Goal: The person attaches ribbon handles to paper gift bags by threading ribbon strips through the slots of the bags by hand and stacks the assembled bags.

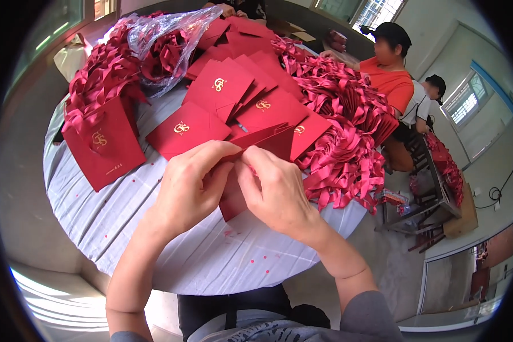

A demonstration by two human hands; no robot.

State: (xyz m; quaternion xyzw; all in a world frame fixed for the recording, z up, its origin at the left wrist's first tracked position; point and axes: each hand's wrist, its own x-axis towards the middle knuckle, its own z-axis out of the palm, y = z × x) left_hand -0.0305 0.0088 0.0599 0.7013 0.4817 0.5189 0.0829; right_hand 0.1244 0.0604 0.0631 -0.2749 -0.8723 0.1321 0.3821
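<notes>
Above the near middle of the table, I hold a red paper gift bag (232, 202) between both hands. My left hand (191, 182) pinches its edge with thumb and fingers. Close beside it, my right hand (279, 191) has its fingertips closed on the same bag. Whether a ribbon lies in my fingers is hidden. Just beyond them lie flat red bags with gold emblems, one flat bag (196, 139) near my left hand and a fanned stack (225, 80) behind. A heap of red ribbon handles (345, 162) lies right of my right hand.
The round table has a pale cloth (137, 233) with small red scraps. At its left edge stands a red bag (105, 145), below ribboned bags and clear plastic wrap (171, 43). A person in an orange shirt (390, 80) is at the right; another table (424, 199) stands beyond.
</notes>
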